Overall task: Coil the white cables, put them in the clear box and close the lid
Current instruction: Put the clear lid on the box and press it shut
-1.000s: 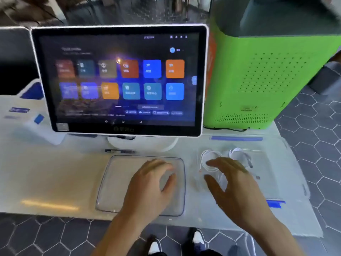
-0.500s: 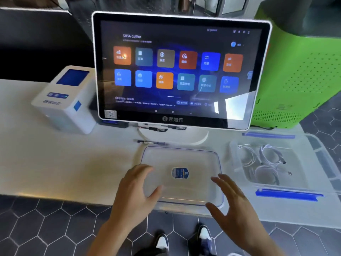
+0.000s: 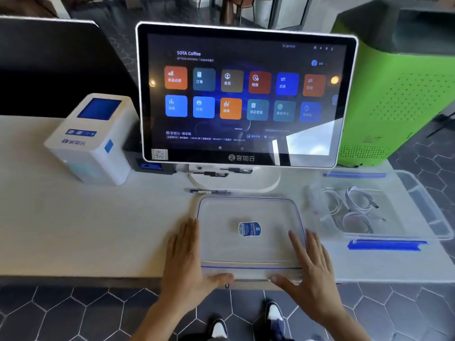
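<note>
The clear lid [image 3: 248,252], blue-rimmed with a small sticker in its middle, lies flat on the white counter right in front of me, its front edge at the counter's edge. My left hand [image 3: 187,262] rests along its left side and my right hand [image 3: 310,269] along its right side. On both hands the fingers are stretched out and the thumbs touch the front rim. The clear box [image 3: 418,190] stands lidless to the right. Coiled white cables [image 3: 354,205] lie inside it.
A touchscreen monitor [image 3: 246,94] on a white stand rises just behind the lid, with a pen [image 3: 209,192] at its foot. A white receipt printer [image 3: 93,141] sits at the left. A green machine [image 3: 398,94] stands behind the box. A blue latch [image 3: 386,244] edges the box's near side.
My right hand has left the box and come over to the lid. Both hands have slid from above the lid out to its left and right edges. My view has shifted left.
</note>
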